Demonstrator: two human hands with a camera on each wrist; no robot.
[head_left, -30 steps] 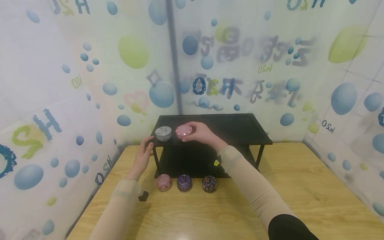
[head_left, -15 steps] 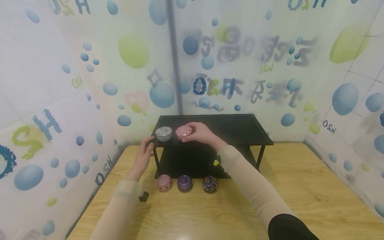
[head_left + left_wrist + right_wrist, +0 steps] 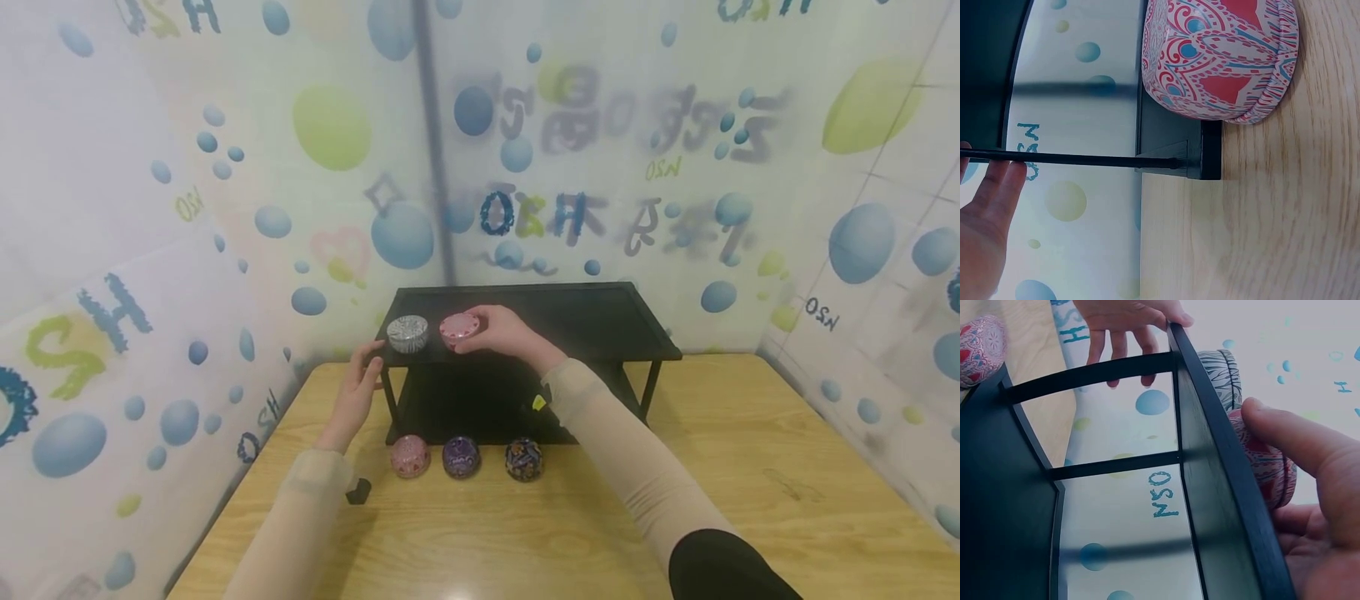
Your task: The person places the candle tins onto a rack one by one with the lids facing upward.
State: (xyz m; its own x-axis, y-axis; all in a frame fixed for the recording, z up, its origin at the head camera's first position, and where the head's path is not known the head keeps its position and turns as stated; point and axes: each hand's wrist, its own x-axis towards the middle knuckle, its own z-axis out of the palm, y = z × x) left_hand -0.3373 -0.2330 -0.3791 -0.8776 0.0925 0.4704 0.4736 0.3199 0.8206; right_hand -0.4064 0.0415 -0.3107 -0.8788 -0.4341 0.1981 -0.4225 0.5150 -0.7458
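Observation:
My right hand (image 3: pixel 506 335) pinches a round pink tin (image 3: pixel 459 327) between thumb and fingers at the front of the black shelf's (image 3: pixel 558 321) top board. In the right wrist view, thumb and fingers lie on either side of this patterned tin (image 3: pixel 1259 459). A black-and-white tin (image 3: pixel 407 334) stands just left of it. My left hand (image 3: pixel 356 398) is at the shelf's front left corner, its fingertips at the edge. Seen from the left wrist, its straight fingers (image 3: pixel 1002 184) lie beside the thin black post (image 3: pixel 1079 157).
In front of the shelf, a pink tin (image 3: pixel 410 456), a purple tin (image 3: pixel 461 457) and a dark multicoloured tin (image 3: pixel 523 460) stand in a row on the wooden table (image 3: pixel 465 542). A bubble-printed curtain (image 3: pixel 525 167) hangs behind.

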